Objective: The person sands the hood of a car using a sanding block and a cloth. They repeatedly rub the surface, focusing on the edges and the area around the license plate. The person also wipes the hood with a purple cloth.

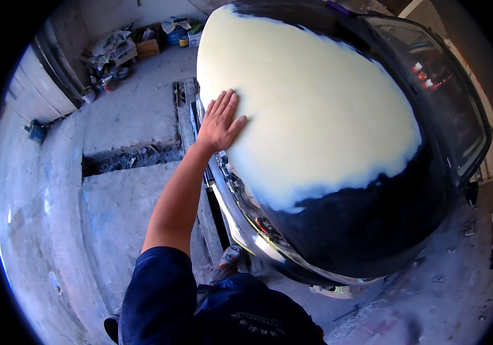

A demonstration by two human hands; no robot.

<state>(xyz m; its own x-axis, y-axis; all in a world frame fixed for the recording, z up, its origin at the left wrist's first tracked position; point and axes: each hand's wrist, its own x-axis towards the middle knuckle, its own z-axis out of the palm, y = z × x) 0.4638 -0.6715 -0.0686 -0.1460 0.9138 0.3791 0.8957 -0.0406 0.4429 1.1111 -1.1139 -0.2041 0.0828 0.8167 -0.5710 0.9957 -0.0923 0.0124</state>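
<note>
A dark car hood [367, 224] fills the right half of the head view, with a large smooth pale cream patch [327, 115] across most of it. The patch's border fades unevenly into the black paint. My left hand [220, 122] rests palm down at the hood's front left edge, over the patch. Its fingers are stretched out and it holds nothing. Below my hand, a gap along the front shows parts behind the bumper [269, 248]. My right hand is out of view.
A rectangular floor pit [131, 158] lies left of the car. A cardboard box [147, 48], crumpled papers [108, 46] and several cans stand by the far wall. A blue bucket [37, 132] sits at far left. Behind the windshield [453, 98] are small red items [422, 75].
</note>
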